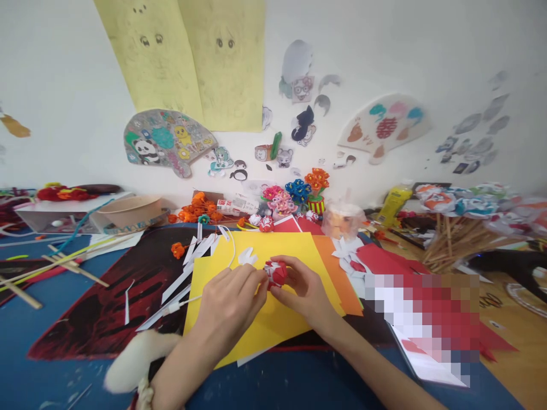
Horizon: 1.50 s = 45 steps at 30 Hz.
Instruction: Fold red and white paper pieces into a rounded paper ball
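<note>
Between my two hands is a small red-and-white folded paper ball [276, 273], held above a stack of yellow paper [256, 324]. My right hand [305, 287] curves around its right side, with thumb below and fingers above. At its left side, the fingers of my left hand [235, 299] pinch together against it; what exactly the fingertips grip is partly hidden. A folded white paper piece [248, 256] lies on the yellow sheet just beyond my left hand. The white cable [233, 250] runs over the paper near that hand.
White paper strips [179, 285] lie left of the stack, orange sheets [337, 279] and red sheets [393, 262] to the right. A phone [427, 353] rests at the front right. Behind stand pipe-cleaner flowers [298, 191], a wrapped cup [342, 219] and a yellow bottle [394, 204].
</note>
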Each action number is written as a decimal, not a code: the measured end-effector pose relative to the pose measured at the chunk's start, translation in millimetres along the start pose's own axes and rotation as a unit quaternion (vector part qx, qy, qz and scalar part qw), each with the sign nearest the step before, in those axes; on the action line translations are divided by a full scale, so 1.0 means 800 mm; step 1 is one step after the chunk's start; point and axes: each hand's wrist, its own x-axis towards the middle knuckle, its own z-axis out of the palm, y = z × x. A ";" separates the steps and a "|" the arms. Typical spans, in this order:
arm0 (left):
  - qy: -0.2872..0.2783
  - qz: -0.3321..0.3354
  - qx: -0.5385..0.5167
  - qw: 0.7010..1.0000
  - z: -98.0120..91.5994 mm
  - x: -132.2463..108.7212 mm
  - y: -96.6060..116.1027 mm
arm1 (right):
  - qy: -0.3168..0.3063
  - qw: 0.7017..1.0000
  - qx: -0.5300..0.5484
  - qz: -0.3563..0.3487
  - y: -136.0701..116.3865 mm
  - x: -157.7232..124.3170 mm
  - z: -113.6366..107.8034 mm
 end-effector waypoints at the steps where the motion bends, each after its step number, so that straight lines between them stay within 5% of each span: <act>1: 0.007 0.001 -0.002 1.000 -0.001 0.000 0.001 | 0.003 1.000 -0.001 -0.006 0.000 -0.001 0.001; 4: -0.018 -0.084 -0.112 0.990 -0.006 0.006 0.001 | -0.009 1.000 0.006 -0.012 0.000 -0.001 0.001; 8: -0.105 -0.254 -0.304 0.912 -0.010 0.016 -0.003 | -0.028 0.999 0.014 -0.021 -0.001 -0.001 -0.002; 11: -0.133 -0.301 -0.384 0.863 -0.010 0.018 -0.006 | -0.043 0.999 0.019 -0.022 0.000 -0.001 -0.004; 14: -0.140 -0.318 -0.409 0.844 -0.010 0.018 -0.008 | -0.051 0.998 0.017 -0.024 0.003 -0.001 -0.005; 23: -0.142 -0.316 -0.349 0.871 -0.007 0.015 -0.008 | -0.038 0.999 0.006 -0.037 0.009 -0.001 -0.004; 34: -0.119 -0.180 -0.192 0.957 -0.007 0.006 0.002 | -0.042 0.998 0.034 -0.012 0.005 -0.003 0.001; 41: -0.056 -0.247 -0.291 0.923 -0.012 0.010 -0.010 | -0.031 0.995 0.097 0.009 -0.001 -0.002 0.001; 45: -0.043 -0.223 -0.272 0.935 -0.016 0.010 -0.013 | -0.027 0.994 0.107 0.010 -0.001 -0.001 0.000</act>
